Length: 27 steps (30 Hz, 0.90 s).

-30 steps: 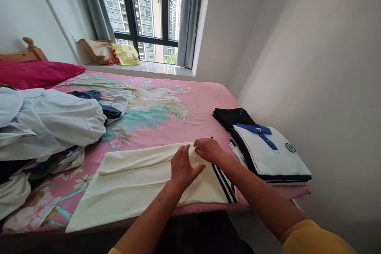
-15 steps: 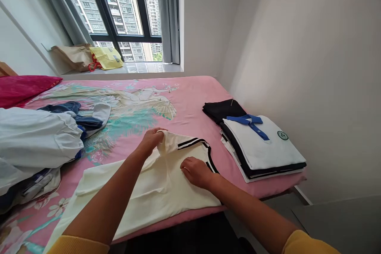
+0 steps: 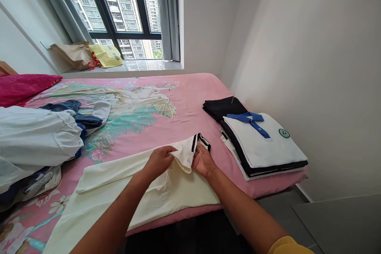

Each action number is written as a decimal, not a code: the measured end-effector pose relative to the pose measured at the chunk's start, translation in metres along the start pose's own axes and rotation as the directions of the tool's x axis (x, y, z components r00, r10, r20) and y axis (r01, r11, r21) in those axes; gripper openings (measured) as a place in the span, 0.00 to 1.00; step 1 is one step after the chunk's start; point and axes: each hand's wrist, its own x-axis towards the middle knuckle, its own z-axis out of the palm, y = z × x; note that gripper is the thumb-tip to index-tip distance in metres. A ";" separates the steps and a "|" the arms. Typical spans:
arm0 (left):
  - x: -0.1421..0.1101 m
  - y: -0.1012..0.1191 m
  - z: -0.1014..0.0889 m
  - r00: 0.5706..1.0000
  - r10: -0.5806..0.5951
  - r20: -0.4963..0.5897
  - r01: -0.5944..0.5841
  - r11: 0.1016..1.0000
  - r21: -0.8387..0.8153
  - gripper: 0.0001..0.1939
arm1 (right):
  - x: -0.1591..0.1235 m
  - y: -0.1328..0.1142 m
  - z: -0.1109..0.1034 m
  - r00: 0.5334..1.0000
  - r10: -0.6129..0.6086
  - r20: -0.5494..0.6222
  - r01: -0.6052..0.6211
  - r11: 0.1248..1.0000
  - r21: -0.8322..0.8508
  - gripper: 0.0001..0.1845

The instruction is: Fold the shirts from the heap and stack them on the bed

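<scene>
A cream shirt (image 3: 131,190) with black-striped trim lies along the near edge of the pink bed (image 3: 184,107). My left hand (image 3: 159,160) pinches a fold of the shirt's sleeve and lifts it. My right hand (image 3: 204,160) grips the same sleeve from the right, near the black-striped cuff (image 3: 199,141). Both hands are closed on the fabric, close together. To the right sits a stack of folded clothes (image 3: 262,149), topped by a white polo with a blue collar.
A heap of unfolded white and blue clothes (image 3: 35,139) covers the bed's left side. A red pillow (image 3: 24,87) lies at the far left. A brown bag (image 3: 74,55) and a yellow bag (image 3: 105,55) sit on the window sill. A wall runs close on the right.
My left hand came back toward me with the sleeve. My right hand rose from lying flat on the shirt to grip the cuff, and the sleeve is now folded inward.
</scene>
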 end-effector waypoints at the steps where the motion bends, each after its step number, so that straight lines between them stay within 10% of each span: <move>1: -0.005 -0.002 0.005 1.000 0.023 -0.003 -0.023 0.999 0.038 0.18 | 0.000 -0.002 -0.001 0.998 -0.030 -0.059 0.029 1.000 -0.007 0.17; 18: -0.053 -0.039 0.094 0.974 0.198 0.107 -0.225 0.844 0.487 0.18 | 0.038 -0.040 -0.033 0.979 0.058 -0.196 -0.139 0.892 -0.429 0.16; 27: -0.056 -0.050 0.110 0.962 0.274 0.011 -0.252 0.867 0.429 0.15 | 0.047 -0.037 -0.036 0.940 -0.280 -0.194 0.140 0.837 -0.529 0.20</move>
